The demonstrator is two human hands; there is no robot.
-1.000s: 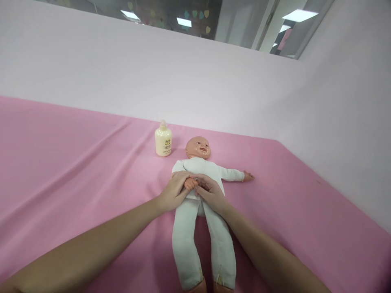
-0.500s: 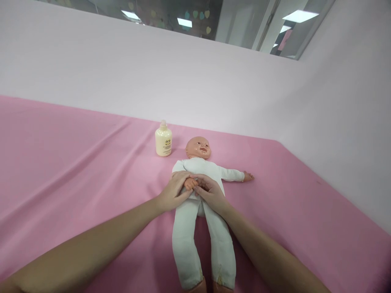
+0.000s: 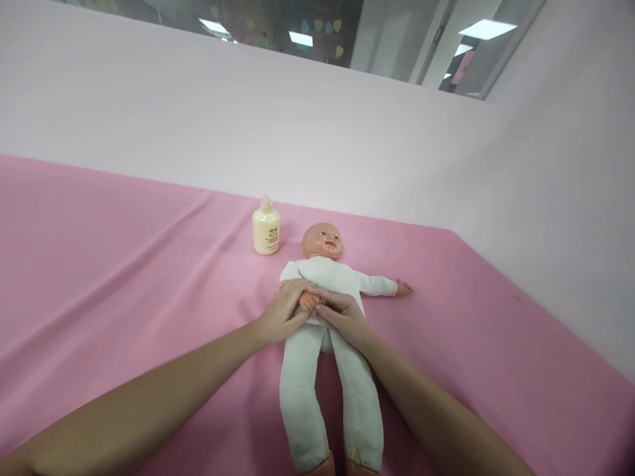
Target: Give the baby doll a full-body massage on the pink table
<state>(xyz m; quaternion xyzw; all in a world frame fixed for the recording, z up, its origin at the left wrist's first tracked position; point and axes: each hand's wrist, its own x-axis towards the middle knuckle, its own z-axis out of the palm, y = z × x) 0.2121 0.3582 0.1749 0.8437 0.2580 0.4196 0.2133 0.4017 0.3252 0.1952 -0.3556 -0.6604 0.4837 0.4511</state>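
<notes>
A baby doll [image 3: 325, 271] with a hard plastic head and a white cloth body lies on its back, head away from me. Its hand on the left side [image 3: 310, 301] is bent in over the belly, between my two hands. My left hand [image 3: 284, 311] is wrapped around that doll hand and its wrist from the left. From the right, my right hand [image 3: 344, 317] holds the doll's fingers between thumb and fingers; some of my fingertips are hidden. The doll's other arm [image 3: 380, 284] stretches out to the right.
Beyond the doll's head, to the left, stands a cream pump bottle [image 3: 266, 231] with a label. Pink cloth [image 3: 149, 264] with a few creases covers the surface. A white wall [image 3: 248, 125] rises behind and at the right, with a window [image 3: 387, 39] above.
The fingers of my right hand have shifted slightly and closed in on the doll's hand. The doll and bottle stay in place.
</notes>
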